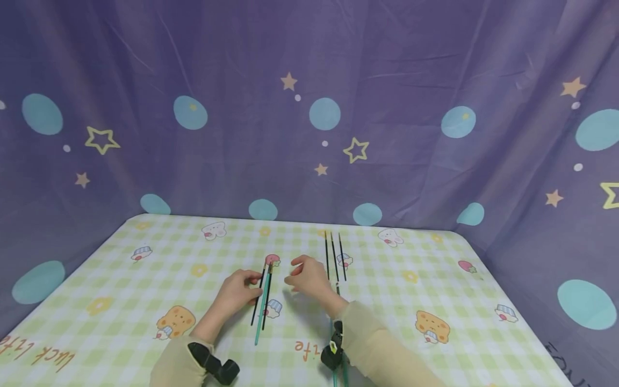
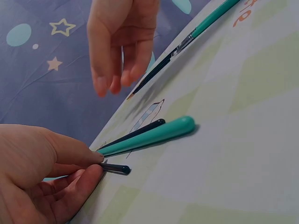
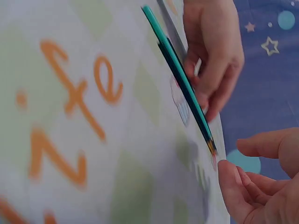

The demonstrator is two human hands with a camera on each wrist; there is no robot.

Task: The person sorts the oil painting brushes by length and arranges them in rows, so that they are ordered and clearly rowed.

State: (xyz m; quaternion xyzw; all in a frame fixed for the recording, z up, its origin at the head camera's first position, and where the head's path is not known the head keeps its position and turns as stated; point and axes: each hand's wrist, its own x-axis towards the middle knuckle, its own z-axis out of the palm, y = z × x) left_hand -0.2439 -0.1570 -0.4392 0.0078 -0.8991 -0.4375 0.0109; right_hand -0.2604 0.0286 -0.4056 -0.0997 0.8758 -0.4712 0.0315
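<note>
In the head view my left hand (image 1: 236, 294) is at a small bunch of paintbrushes lying on the table. Its thumb and fingers pinch a thin black paintbrush (image 2: 117, 168) at the bunch's left side. Alongside it lie a turquoise paintbrush (image 1: 260, 325) and another black paintbrush (image 1: 265, 317), their bristle ends pointing away from me. My right hand (image 1: 309, 277) hovers just right of these brushes, fingers loosely bent, thumb and forefinger apart, nothing between them. Close to the bristle tips, the right wrist view shows this hand (image 3: 261, 186) not touching them.
Three thin black paintbrushes (image 1: 335, 258) lie spread out beyond my right wrist. Turquoise-handled brushes (image 1: 345, 373) lie partly hidden under the right forearm. A green checked cloth (image 1: 377, 328) covers the table, and a purple curtain (image 1: 406, 172) hangs behind it.
</note>
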